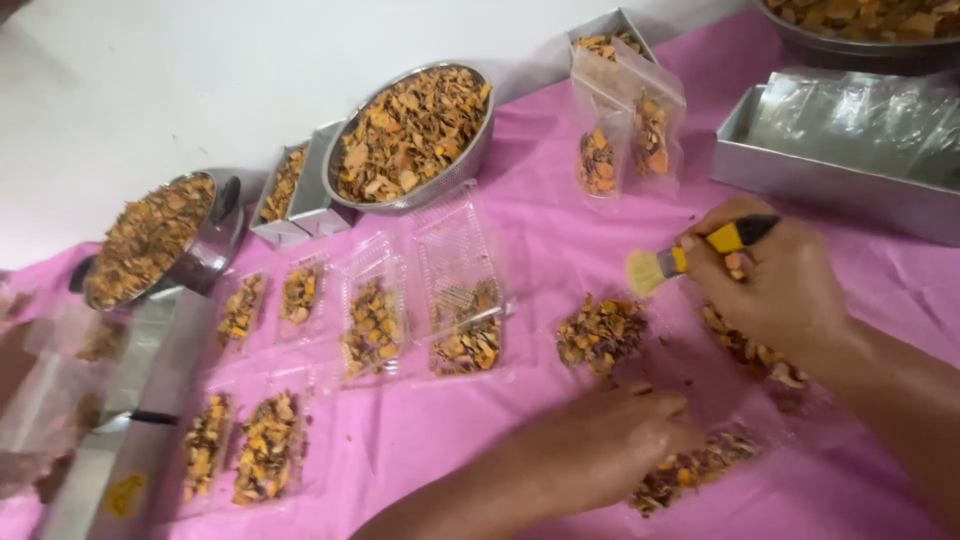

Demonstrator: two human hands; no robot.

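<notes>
Right now right hand (pixel 785 290) fingers are clamped on a yellow-handled small brush (pixel 690 255), bristles over the pink tablecloth (pixel 560 230). Left hand (pixel 610 440) fingers lie together, pressing a clear plastic bag of orange-brown dried chips (pixel 690 468). Best kept to short strokes; loose chip pile (pixel 600 335) sits just beside, open cloth above.

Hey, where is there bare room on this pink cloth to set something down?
Bare pink cloth lies between the round steel bowl of dried chips, the standing clear bags and the rectangular metal tray. The left side, with its flat clear packs, is crowded.
</notes>
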